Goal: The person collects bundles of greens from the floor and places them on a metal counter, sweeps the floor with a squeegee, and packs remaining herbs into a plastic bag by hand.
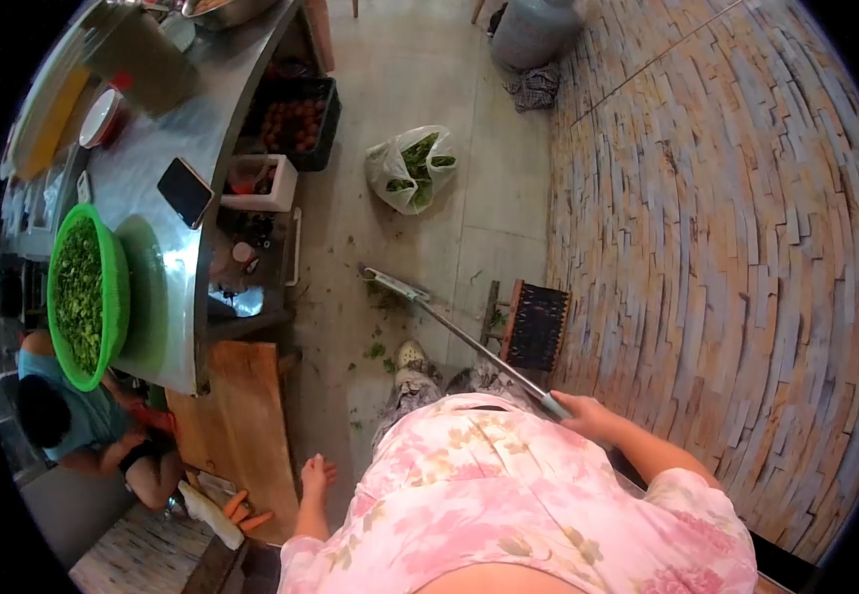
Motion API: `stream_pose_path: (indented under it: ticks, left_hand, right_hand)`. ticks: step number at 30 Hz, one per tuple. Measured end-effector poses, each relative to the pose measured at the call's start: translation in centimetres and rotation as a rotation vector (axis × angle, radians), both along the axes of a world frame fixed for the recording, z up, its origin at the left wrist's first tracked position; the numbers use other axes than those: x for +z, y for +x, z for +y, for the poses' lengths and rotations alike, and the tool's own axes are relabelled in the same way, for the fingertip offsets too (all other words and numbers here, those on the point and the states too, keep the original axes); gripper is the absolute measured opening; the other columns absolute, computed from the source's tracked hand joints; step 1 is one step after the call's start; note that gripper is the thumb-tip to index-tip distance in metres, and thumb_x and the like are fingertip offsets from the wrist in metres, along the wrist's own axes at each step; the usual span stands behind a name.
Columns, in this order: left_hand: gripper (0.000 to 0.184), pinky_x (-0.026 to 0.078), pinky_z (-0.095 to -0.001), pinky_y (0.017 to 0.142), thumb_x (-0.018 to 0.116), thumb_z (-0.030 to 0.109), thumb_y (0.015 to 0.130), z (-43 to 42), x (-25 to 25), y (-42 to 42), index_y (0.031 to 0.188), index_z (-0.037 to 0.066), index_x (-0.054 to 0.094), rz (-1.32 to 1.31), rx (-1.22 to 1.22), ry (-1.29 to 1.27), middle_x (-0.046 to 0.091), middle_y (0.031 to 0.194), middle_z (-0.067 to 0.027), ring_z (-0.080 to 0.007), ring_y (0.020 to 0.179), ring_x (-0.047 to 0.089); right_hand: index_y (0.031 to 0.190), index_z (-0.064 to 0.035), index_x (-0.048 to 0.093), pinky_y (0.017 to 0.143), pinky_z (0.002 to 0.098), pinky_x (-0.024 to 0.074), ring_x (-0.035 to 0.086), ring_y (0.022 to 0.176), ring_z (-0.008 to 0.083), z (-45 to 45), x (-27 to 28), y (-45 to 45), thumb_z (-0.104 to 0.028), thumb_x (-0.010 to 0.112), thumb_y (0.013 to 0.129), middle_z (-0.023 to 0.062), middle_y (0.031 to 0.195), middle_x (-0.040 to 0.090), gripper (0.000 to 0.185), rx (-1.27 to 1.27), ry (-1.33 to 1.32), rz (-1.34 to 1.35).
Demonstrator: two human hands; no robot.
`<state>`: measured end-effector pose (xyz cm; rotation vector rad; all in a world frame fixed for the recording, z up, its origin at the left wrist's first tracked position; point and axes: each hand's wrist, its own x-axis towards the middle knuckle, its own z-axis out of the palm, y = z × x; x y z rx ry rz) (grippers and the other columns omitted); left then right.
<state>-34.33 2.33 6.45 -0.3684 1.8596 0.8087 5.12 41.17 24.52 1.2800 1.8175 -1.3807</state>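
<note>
To the right of the right hand [580, 416], a brown-and-grey wall of stone-like strips [707, 198] is seen. Well ahead of the left hand [318, 475], to its left, a long stainless-steel counter [159, 322] is set; just left of that hand, a brown wooden table [251, 416] is placed. The long-handled silver metal floor tool [479, 344] is gripped by the right hand, its pale head lowered ahead and leftward. A round green plastic basket [118, 297] of chopped greens is stood on the counter. Far ahead of both hands, a white plastic bag [382, 163] is filled with greens. The left hand is held open, unladen. Leafy green scraps [376, 350] are scattered around the tool's head.
</note>
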Motion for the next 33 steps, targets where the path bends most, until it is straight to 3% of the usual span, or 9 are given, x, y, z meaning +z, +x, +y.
stream_pose_path:
  ticks: [4, 6, 9, 10, 13, 17, 24, 28, 33]
  left_hand:
    - [0.026, 0.045, -0.0276, 0.047, 0.043, 0.027, 0.088, -0.5, 1.6, 1.3, 0.095, 0.003, 0.048, -0.029, -0.006, -0.027, 0.055, 0.073, -0.0089, -0.0174, 0.058, 0.055]
    - [0.026, 0.045, -0.0277, 0.046, 0.043, 0.027, 0.088, -0.3, 2.7, 2.2, 0.095, 0.003, 0.048, -0.029, 0.003, -0.042, 0.055, 0.072, -0.0087, -0.0174, 0.057, 0.055]
    - [0.026, 0.045, -0.028, 0.047, 0.043, 0.027, 0.088, -2.9, 0.6, 2.7, 0.097, 0.003, 0.047, -0.06, -0.022, -0.03, 0.055, 0.073, -0.009, -0.0177, 0.058, 0.055]
    - [0.026, 0.045, -0.028, 0.047, 0.043, 0.027, 0.088, -2.9, 1.0, 2.8, 0.098, 0.003, 0.047, -0.048, -0.042, -0.037, 0.056, 0.073, -0.0092, -0.0177, 0.058, 0.056]
    - [0.026, 0.045, -0.0278, 0.047, 0.043, 0.027, 0.088, -2.6, 3.0, 3.6, 0.098, 0.003, 0.047, -0.02, -0.078, -0.066, 0.057, 0.075, -0.0096, -0.0177, 0.059, 0.056]
    - [0.025, 0.045, -0.0271, 0.047, 0.043, 0.025, 0.088, -3.0, 5.4, 4.1, 0.099, 0.003, 0.047, 0.01, -0.038, -0.082, 0.058, 0.077, -0.01, -0.0172, 0.06, 0.057]
    - [0.024, 0.043, -0.0254, 0.046, 0.045, 0.023, 0.087, -2.4, 5.6, 3.7, 0.099, 0.002, 0.048, 0.003, -0.05, -0.079, 0.057, 0.074, -0.009, -0.0142, 0.057, 0.054]
    - [0.021, 0.039, -0.024, 0.044, 0.046, 0.023, 0.087, -1.1, 0.6, 3.0, 0.093, 0.003, 0.049, -0.031, -0.056, -0.007, 0.054, 0.068, -0.0059, -0.0116, 0.053, 0.049]
    - [0.023, 0.042, -0.0246, 0.048, 0.046, 0.023, 0.087, 6.2, -0.5, 0.3, 0.096, 0.003, 0.05, -0.078, -0.164, 0.083, 0.056, 0.072, -0.007, -0.0128, 0.057, 0.051]
  right_hand:
    - [0.128, -0.0083, 0.034, 0.081, 0.0324, 0.042, 0.055, 0.096, 0.0309, -0.6, 2.7, 0.8, -0.011, 0.054, 0.07, 0.0236, 0.106, 0.053, 0.062, 0.001, 0.048, -0.121]
    - [0.129, -0.0173, 0.033, 0.074, 0.0381, 0.0445, 0.056, 0.084, 0.0355, 0.2, 2.1, 3.4, -0.011, 0.053, 0.071, 0.0259, 0.095, 0.055, 0.061, 0.044, 0.219, -0.113]
    - [0.132, -0.0255, 0.028, 0.076, 0.0387, 0.0456, 0.056, 0.086, 0.0331, 4.8, 0.3, 6.4, -0.01, 0.059, 0.073, 0.0235, 0.098, 0.054, 0.068, 0.117, 0.303, -0.265]
    - [0.13, -0.0154, 0.033, 0.072, 0.0361, 0.0448, 0.057, 0.08, 0.033, 6.4, 0.3, 5.9, -0.006, 0.054, 0.069, 0.0253, 0.09, 0.056, 0.065, 0.074, 0.35, -0.25]
    - [0.129, -0.0105, 0.033, 0.079, 0.0387, 0.0429, 0.053, 0.093, 0.0353, 11.8, -3.8, 6.3, -0.005, 0.053, 0.071, 0.0242, 0.105, 0.051, 0.061, 0.044, 0.492, -0.188]
    - [0.12, -0.0044, 0.041, 0.078, 0.041, 0.0426, 0.051, 0.096, 0.0363, 17.4, -10.3, 4.0, -0.007, 0.056, 0.066, 0.0238, 0.103, 0.052, 0.056, -0.123, 0.476, -0.166]
    - [0.128, -0.0032, 0.03, 0.086, 0.0405, 0.0407, 0.048, 0.103, 0.0387, 7.1, -15.9, 0.6, -0.008, 0.052, 0.068, 0.0255, 0.116, 0.045, 0.064, -0.269, 0.243, -0.248]
    - [0.133, -0.0052, 0.02, 0.087, 0.0382, 0.039, 0.049, 0.103, 0.0368, -2.7, -8.5, -0.5, -0.012, 0.052, 0.071, 0.0282, 0.109, 0.049, 0.07, -0.091, 0.097, -0.291]
    - [0.13, -0.0041, 0.03, 0.09, 0.0318, 0.0362, 0.047, 0.109, 0.0299, -5.3, -1.7, 1.0, -0.022, 0.058, 0.072, 0.0225, 0.115, 0.049, 0.067, -0.153, -0.065, -0.068]
